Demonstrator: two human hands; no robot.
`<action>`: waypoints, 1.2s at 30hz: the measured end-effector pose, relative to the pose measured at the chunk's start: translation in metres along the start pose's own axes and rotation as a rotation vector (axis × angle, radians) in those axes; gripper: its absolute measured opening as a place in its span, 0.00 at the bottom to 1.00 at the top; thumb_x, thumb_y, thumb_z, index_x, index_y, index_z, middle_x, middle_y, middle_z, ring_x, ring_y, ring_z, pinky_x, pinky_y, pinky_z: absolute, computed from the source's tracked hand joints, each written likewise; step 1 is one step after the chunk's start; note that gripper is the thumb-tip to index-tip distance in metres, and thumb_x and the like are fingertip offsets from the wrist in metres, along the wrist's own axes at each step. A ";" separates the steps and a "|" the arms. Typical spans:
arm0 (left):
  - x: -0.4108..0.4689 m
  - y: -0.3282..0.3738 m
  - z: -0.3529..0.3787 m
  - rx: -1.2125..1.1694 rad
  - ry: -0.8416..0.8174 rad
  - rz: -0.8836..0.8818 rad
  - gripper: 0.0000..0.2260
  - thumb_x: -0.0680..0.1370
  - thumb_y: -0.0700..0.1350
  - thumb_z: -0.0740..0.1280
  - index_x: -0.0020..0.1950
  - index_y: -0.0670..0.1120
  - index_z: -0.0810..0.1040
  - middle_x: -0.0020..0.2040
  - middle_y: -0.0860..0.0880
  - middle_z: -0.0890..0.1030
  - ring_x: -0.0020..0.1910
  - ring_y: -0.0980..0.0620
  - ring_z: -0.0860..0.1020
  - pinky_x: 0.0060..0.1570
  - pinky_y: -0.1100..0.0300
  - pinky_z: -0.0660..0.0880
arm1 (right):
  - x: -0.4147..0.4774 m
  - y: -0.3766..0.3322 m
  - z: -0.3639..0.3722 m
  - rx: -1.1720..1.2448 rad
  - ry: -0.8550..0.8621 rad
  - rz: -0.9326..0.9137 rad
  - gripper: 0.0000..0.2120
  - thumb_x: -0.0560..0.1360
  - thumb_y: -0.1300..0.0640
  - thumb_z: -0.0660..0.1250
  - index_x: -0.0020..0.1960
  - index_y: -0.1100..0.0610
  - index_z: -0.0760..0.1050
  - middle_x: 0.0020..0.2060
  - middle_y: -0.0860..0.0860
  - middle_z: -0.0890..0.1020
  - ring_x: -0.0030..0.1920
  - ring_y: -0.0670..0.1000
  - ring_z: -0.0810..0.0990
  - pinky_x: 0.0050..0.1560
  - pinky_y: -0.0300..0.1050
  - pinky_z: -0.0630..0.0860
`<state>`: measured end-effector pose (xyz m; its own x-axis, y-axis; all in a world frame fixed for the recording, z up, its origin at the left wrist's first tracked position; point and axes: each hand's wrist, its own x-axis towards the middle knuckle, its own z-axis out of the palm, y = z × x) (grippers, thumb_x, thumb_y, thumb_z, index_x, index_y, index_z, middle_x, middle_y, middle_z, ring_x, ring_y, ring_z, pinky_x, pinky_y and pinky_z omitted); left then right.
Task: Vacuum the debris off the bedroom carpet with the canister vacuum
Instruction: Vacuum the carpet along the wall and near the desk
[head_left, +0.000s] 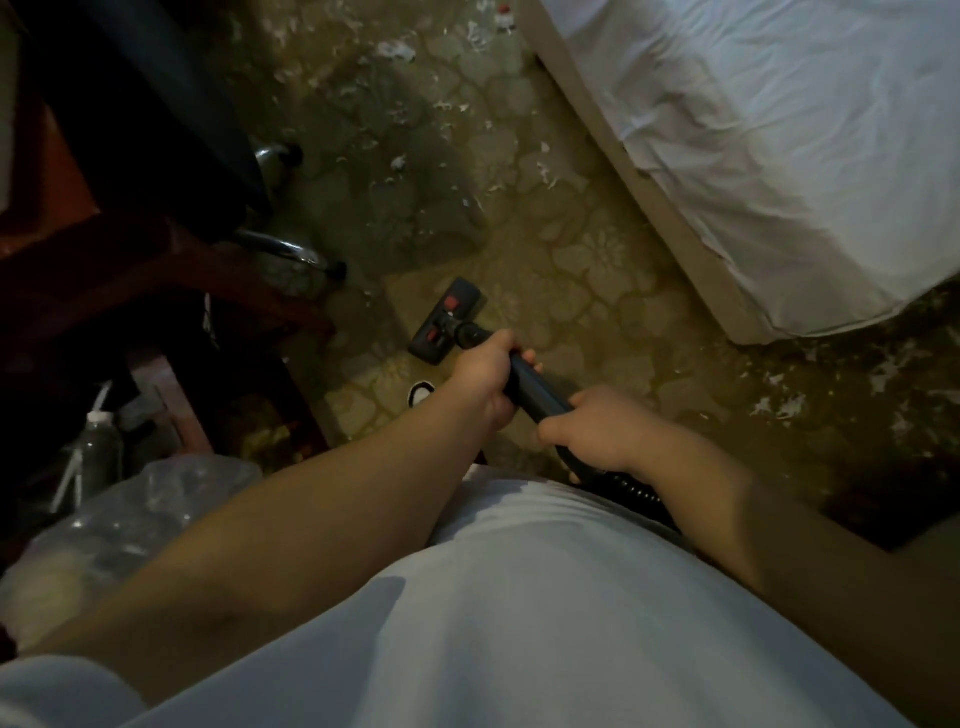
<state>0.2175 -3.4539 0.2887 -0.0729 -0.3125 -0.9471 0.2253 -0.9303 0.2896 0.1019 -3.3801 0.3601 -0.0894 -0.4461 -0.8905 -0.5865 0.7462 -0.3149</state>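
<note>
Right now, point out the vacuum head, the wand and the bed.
vacuum head (445, 318): head view, middle of its top, between the red marks.
wand (535, 396): head view, bare stretch of black tube.
bed (753, 130): head view, the white sheet.

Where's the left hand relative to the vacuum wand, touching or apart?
Touching. The head view shows the left hand gripping the black vacuum wand, fingers curled round it, just behind the floor head.

Both bare forearms extended forward and downward, converging. Left hand (483, 374), farther out, fingers (525, 358) curled around the vacuum wand (535, 396); right hand (597, 434), nearer the torso, gripping the same wand from above, knuckles uppermost.
</note>
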 end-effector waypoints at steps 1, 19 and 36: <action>0.004 0.017 -0.012 0.005 0.008 -0.005 0.05 0.79 0.41 0.65 0.43 0.42 0.74 0.31 0.47 0.76 0.30 0.51 0.76 0.31 0.58 0.77 | 0.005 -0.019 0.005 0.005 0.002 0.001 0.19 0.69 0.45 0.76 0.50 0.58 0.81 0.45 0.59 0.86 0.45 0.60 0.86 0.47 0.55 0.84; 0.053 0.170 -0.120 0.027 0.200 -0.017 0.09 0.81 0.43 0.66 0.60 0.43 0.76 0.44 0.46 0.80 0.40 0.50 0.80 0.36 0.52 0.77 | 0.108 -0.195 0.053 -0.183 -0.070 -0.051 0.16 0.75 0.43 0.74 0.44 0.52 0.71 0.44 0.53 0.81 0.41 0.54 0.82 0.39 0.45 0.78; -0.008 -0.093 0.065 0.229 0.005 -0.129 0.17 0.81 0.43 0.65 0.69 0.41 0.69 0.49 0.43 0.78 0.44 0.47 0.79 0.36 0.50 0.76 | -0.025 0.110 -0.015 0.068 -0.033 0.183 0.16 0.74 0.47 0.76 0.50 0.56 0.77 0.44 0.58 0.85 0.40 0.56 0.86 0.44 0.48 0.83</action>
<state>0.1337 -3.3768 0.2786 -0.0819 -0.1879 -0.9788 -0.0112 -0.9818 0.1895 0.0272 -3.2945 0.3525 -0.1619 -0.2844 -0.9449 -0.5073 0.8453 -0.1675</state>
